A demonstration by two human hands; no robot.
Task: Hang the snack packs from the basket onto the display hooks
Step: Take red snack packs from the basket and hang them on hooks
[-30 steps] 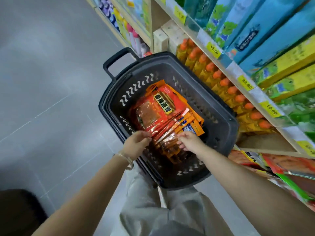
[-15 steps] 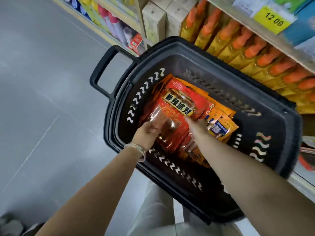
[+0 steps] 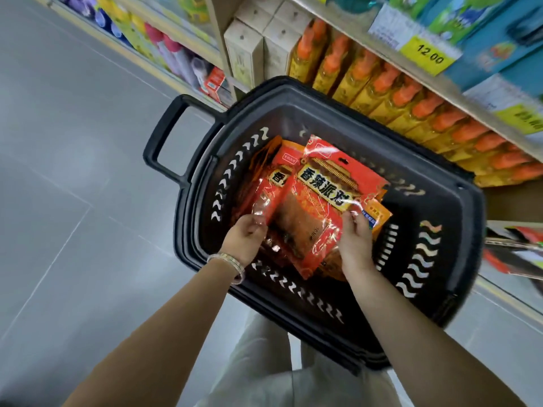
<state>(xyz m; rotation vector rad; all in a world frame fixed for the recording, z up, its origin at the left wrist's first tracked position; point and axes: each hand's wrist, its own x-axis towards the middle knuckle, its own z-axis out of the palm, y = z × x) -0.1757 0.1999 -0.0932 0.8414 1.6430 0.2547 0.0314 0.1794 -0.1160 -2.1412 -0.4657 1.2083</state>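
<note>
A black plastic basket [image 3: 440,259] stands on the floor beside the shelving, holding several red and orange snack packs. My right hand [image 3: 354,239] grips the right edge of the top red snack pack [image 3: 320,201], which is lifted and tilted above the pile. My left hand [image 3: 245,239] pinches the lower corner of a second red pack [image 3: 269,195] lying just to the left and partly under the first. An orange pack [image 3: 379,215] peeks out on the right. No display hooks show in this view.
Shelves run along the right with orange-capped yellow bottles [image 3: 396,95], beige boxes [image 3: 252,45] and a yellow 12.00 price tag [image 3: 430,55]. Packaged goods [image 3: 517,248] lie on the low shelf at far right. Grey tiled floor [image 3: 73,201] spreads to the left; the basket handle [image 3: 167,136] points there.
Both hands have gone from resting on the pile to gripping packs; the top red pack has been raised and tilted by the right hand. The camera has moved closer to the basket.
</note>
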